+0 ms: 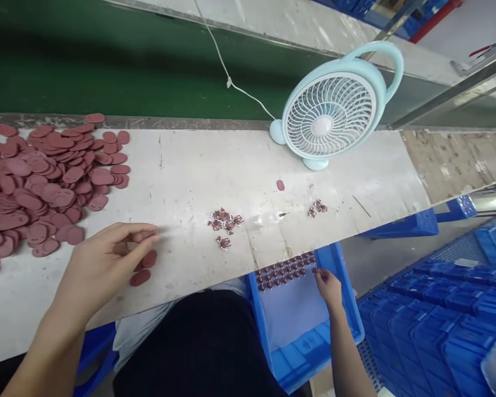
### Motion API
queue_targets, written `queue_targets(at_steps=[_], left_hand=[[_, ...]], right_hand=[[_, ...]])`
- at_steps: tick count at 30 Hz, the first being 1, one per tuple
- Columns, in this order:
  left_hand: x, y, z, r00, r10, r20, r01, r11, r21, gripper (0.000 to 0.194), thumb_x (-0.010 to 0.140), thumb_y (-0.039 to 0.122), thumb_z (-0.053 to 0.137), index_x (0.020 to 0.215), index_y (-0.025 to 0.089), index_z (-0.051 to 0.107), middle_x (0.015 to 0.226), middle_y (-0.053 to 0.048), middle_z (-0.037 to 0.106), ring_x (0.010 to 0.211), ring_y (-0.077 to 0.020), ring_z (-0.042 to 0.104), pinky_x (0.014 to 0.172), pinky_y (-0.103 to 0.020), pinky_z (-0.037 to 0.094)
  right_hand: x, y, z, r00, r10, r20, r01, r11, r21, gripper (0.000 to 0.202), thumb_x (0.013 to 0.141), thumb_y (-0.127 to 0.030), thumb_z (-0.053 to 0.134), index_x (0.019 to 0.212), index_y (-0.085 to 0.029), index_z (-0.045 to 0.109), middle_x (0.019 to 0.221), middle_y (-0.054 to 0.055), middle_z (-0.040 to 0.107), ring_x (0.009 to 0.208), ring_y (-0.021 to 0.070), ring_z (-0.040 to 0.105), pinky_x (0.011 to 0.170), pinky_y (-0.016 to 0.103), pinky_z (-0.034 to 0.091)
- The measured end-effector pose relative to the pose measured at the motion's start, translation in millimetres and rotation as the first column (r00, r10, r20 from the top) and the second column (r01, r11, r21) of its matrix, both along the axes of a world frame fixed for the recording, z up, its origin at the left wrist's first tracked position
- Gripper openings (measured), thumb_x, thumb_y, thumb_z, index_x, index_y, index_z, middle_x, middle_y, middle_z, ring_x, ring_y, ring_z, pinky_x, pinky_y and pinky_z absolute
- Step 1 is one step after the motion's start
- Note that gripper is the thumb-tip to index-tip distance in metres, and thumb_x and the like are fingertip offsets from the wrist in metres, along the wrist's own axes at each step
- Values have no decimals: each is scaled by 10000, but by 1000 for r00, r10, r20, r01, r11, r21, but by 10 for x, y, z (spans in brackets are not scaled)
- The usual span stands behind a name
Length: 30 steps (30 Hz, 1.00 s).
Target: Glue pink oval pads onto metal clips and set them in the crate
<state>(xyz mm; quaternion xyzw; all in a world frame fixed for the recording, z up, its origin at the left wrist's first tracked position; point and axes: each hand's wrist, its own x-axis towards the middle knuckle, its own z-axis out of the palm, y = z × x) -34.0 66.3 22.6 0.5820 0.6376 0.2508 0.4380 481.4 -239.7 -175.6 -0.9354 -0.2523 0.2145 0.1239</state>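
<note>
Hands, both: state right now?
Left hand: thumb and finger close together, tips blurred; can't tell if closed or holding anything.
Right hand: closed, pinching a small dark red piece over the blue bin.

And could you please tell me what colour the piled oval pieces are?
The oval pieces are a dull brownish red, clearest in the head view.

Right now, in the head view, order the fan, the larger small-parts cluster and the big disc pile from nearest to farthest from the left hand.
1. Disc pile, beside the left hand.
2. Larger small-parts cluster, rightward.
3. Fan, farther right, toward the back.
</note>
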Motion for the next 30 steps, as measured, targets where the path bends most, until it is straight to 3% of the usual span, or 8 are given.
queue_targets(at_steps=[4,7,11,16,21,25,27,30], left_hand=[[-21,-126,23,983,-13,183,40,989,-143,256,786,380,807,985,242,724,686,28,648,565,-140,583,481,-231,477],[-50,-197,4,967,-22,253,71,980,-186,224,763,330,837,945,239,745,656,15,659,555,-145,583,432,-224,445],[-29,-264,8,943,58,328,6,982,-190,162,782,333,826,923,260,795,775,-11,742,617,-184,657,446,-251,486],[-33,-308,22,902,158,401,-46,960,-275,170,836,361,778,992,312,825,1055,-28,802,765,-241,733,476,-265,536],[-144,-322,-60,828,166,535,10,951,-310,212,793,364,821,992,292,815,1108,-90,799,785,-272,770,445,-245,558],[-163,-402,-135,747,254,615,9,921,-390,159,764,324,850,909,280,799,1013,-81,815,779,-274,785,424,-214,562],[-101,-479,-170,688,309,657,37,889,-457,166,762,285,854,918,277,801,1013,-73,816,810,-274,791,474,-219,596],[78,-608,-224,594,382,708,116,830,-545,225,789,239,830,1012,261,807,1107,-87,805,936,-288,787,558,-213,621]], right_hand=[[-30,-59,-291,998,66,-21,-67,994,-88,310,981,-360,656,1227,-171,640,1236,87,659,1054,237,671,899,447,582],[-20,-62,-389,997,70,-12,-71,991,-117,321,983,-360,652,1244,-175,633,1264,93,649,1084,244,662,919,461,575],[-18,-31,-376,999,43,-13,-45,991,-127,326,981,-359,655,1250,-175,630,1272,94,645,1090,247,660,923,465,574],[-130,88,-228,998,-41,-36,39,997,-72,309,981,-357,656,1231,-176,639,1251,90,654,1067,237,667,908,451,580],[-256,304,64,976,-200,-85,207,974,95,295,981,-361,655,1209,-173,644,1217,84,663,1027,225,673,879,429,586],[-490,586,483,932,-310,-189,358,868,343,263,985,-391,639,1102,-155,643,1031,45,666,844,171,657,738,340,575],[-760,782,756,905,-284,-318,411,776,478,297,995,-464,585,992,-170,625,854,-5,607,684,127,587,594,259,511],[-1329,1149,1175,791,-66,-608,481,682,551,430,942,-619,545,812,-213,602,669,-45,481,536,107,471,416,202,363]])
